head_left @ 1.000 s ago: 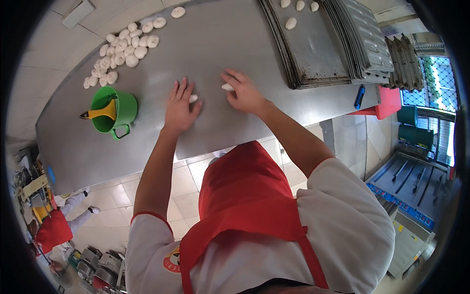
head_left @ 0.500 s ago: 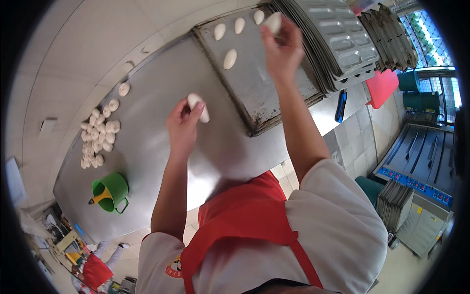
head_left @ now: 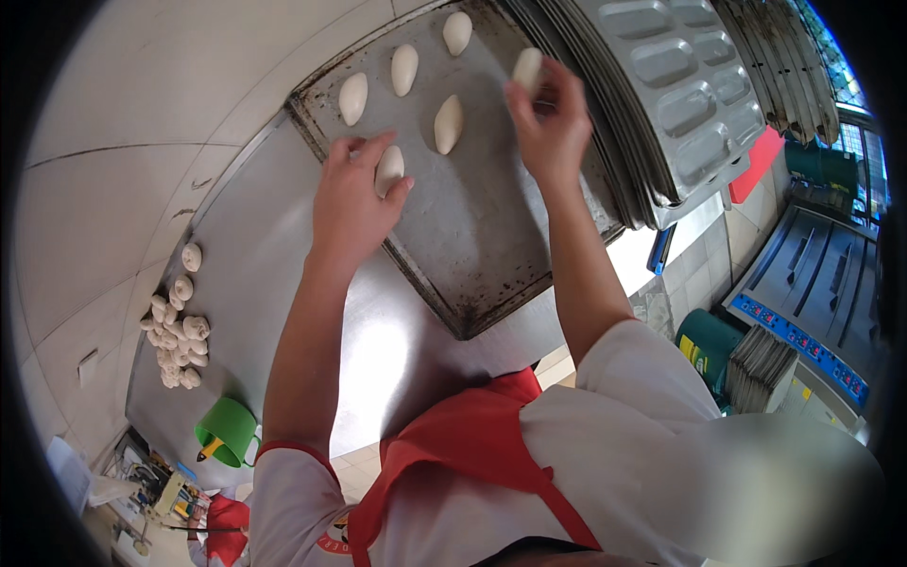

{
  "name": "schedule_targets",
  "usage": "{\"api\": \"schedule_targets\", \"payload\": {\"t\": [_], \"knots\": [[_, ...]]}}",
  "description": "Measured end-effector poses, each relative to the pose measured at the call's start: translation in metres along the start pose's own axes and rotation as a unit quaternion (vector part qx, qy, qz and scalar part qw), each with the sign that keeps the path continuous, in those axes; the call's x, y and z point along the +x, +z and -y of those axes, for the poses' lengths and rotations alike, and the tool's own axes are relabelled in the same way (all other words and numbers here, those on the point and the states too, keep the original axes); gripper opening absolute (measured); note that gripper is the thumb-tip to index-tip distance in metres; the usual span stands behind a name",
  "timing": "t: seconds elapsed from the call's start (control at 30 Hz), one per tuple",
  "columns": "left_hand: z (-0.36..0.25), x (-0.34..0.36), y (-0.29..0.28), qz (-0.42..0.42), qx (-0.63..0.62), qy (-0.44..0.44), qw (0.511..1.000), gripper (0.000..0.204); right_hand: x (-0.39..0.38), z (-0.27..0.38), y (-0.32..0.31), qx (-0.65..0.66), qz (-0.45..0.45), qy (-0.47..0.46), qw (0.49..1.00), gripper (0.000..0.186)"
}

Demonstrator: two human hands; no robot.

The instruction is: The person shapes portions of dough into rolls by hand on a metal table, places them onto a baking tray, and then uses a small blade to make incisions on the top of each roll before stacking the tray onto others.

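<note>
Over the near left part of a dark baking tray (head_left: 444, 274), my left hand (head_left: 354, 203) has its thumb and fingers around a pale, pointed oval dough piece (head_left: 389, 170). Farther right, my right hand (head_left: 556, 128) pinches another dough piece (head_left: 527, 70) between thumb and fingers; whether that piece touches the tray I cannot tell. Several similar pieces lie apart on the tray, among them one dough piece (head_left: 449, 125) between my two hands. At the table's left, a heap of small round dough balls (head_left: 175, 335) sits on the metal.
A steel table (head_left: 255, 283) carries the tray. Stacked moulded baking pans (head_left: 675, 90) crowd its right side. A green mug (head_left: 227, 430) with a yellow-handled tool stands at the left end. A blue-and-black object (head_left: 661, 250) lies near the right edge. Another person in a red apron (head_left: 227, 529) is at lower left.
My left hand has carried its dough piece from above the bare table onto the tray. My right hand still holds its piece over the tray's right part. The whole view has shifted.
</note>
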State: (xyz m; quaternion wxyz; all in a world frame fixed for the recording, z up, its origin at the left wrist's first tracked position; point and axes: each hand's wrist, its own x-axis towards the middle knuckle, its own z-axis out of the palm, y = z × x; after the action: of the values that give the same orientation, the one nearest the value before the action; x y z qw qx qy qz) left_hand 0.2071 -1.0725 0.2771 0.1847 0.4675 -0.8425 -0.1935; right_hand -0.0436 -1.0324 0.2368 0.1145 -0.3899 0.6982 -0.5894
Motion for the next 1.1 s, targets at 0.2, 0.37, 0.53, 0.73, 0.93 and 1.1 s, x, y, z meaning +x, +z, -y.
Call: {"api": "schedule_targets", "payload": {"t": [0.2, 0.37, 0.53, 0.73, 0.93, 1.1], "knots": [[0.014, 0.006, 0.022, 0.023, -0.180, -0.121, 0.976, 0.046, -0.007, -0.001, 0.011, -0.169, 0.072, -0.011, 0.983, 0.056], [0.030, -0.019, 0.023, -0.049, -0.073, -0.061, 0.994, 0.050, -0.037, 0.009, 0.038, -0.165, 0.171, -0.085, 0.968, 0.036], [0.110, -0.077, -0.049, -0.214, -0.026, -0.133, 0.967, 0.044, -0.044, 0.030, 0.031, -0.195, 0.146, -0.072, 0.967, 0.028], [0.270, -0.243, -0.140, -0.249, 0.244, -0.430, 0.833, 0.044, -0.153, 0.111, 0.162, 0.071, 0.436, -0.085, 0.893, 0.024], [0.284, -0.280, -0.159, -0.155, 0.196, -0.411, 0.877, 0.033, -0.268, 0.160, 0.403, -0.135, 0.455, -0.197, 0.858, 0.042], [0.246, -0.361, -0.151, -0.202, -0.025, -0.373, 0.905, 0.033, -0.290, 0.163, 0.393, 0.024, 0.549, -0.136, 0.824, 0.032]]}}
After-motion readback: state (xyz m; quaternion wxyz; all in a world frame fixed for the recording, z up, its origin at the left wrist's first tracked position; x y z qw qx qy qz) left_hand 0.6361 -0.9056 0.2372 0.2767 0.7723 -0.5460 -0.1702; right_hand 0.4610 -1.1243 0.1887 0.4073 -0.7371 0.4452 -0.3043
